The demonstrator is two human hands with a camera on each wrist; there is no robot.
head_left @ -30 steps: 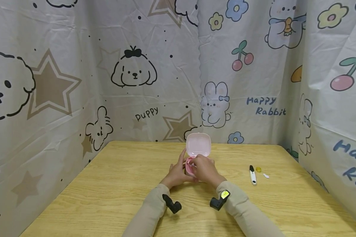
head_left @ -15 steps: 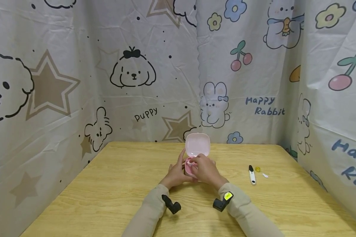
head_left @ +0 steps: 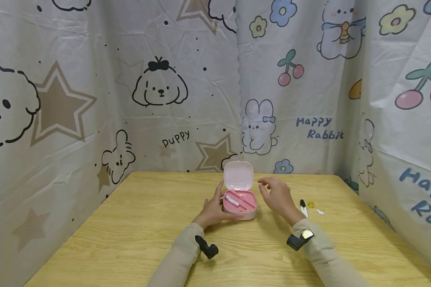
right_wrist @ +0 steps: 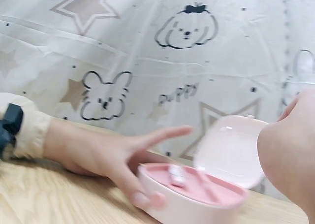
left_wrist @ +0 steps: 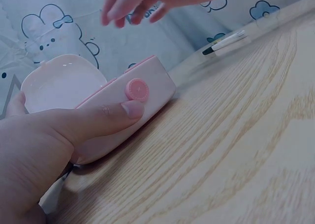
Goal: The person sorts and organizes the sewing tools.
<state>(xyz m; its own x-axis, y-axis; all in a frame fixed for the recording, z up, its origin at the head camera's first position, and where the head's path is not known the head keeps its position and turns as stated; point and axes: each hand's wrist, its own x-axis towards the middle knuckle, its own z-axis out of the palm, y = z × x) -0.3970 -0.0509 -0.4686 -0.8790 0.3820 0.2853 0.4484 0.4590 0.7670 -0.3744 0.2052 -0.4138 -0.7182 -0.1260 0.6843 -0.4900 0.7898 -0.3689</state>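
A small pink case (head_left: pixel 239 199) stands on the wooden table (head_left: pixel 129 231) with its lid (head_left: pixel 238 175) raised. A small white and pink item (head_left: pixel 231 200) lies in its left compartment. My left hand (head_left: pixel 215 205) holds the case's base (left_wrist: pixel 129 102), thumb along the front wall and forefinger up by the lid (right_wrist: pixel 231 150). My right hand (head_left: pixel 277 194) hovers just right of the case (right_wrist: pixel 197 194) with fingers loosely spread, holding nothing. Its fingers (left_wrist: pixel 133 5) show above the case in the left wrist view.
A black and white pen-like stick (head_left: pixel 303 208), a small yellow cap (head_left: pixel 311 204) and a tiny white piece (head_left: pixel 320 212) lie right of my right hand. Printed cloth walls (head_left: pixel 165 87) enclose the table on three sides.
My right hand has lifted out of the case and moved to the right, now empty. The small white and pink item now shows lying in the case. The left hand has kept its hold.
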